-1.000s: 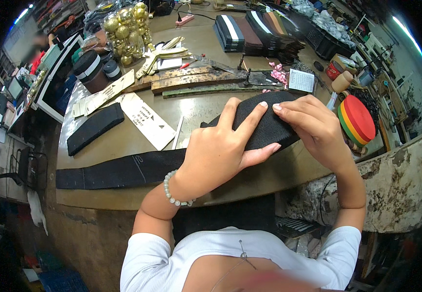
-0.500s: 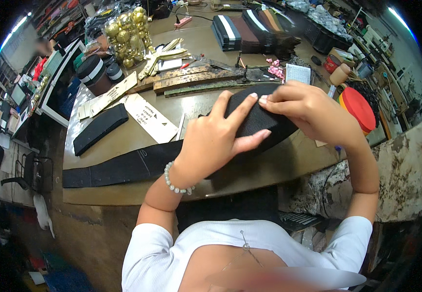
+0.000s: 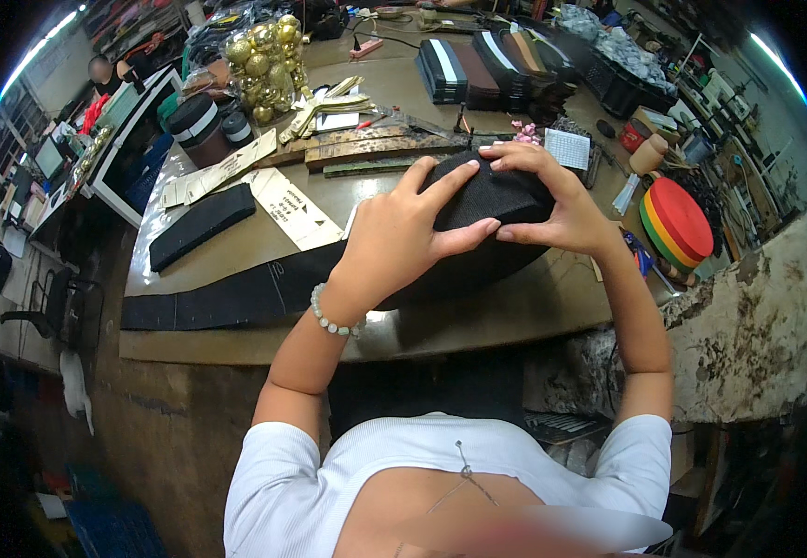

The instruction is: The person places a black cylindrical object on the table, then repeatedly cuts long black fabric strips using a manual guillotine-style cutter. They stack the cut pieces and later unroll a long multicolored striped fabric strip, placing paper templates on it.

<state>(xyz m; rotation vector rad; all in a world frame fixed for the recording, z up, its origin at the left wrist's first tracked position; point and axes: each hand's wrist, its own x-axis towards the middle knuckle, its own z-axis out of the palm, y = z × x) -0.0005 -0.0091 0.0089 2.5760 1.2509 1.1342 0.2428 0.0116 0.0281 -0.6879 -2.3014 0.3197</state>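
Note:
A wide black ribbed fabric band bulges up between my two hands over the near part of the table. My left hand, with a beaded bracelet at the wrist, grips its left side, thumb low and fingers over the top. My right hand curves round its right side, the fingertips at the top edge and the thumb below. Both thumb tips nearly meet on the near face. A long black strip with pale chalk marks runs left along the table under my left wrist; whether it joins the band is hidden.
A folded black piece and cream card patterns lie left. Wooden bars are behind my hands. A red, yellow and green webbing roll stands right. Strip stacks and a bag of gold balls sit farther back.
My right hand has swung from pinching the band's top, next to the left fingertips, to cupping its right side. The view has shifted slightly, and the chalk-marked strip stays on the table.

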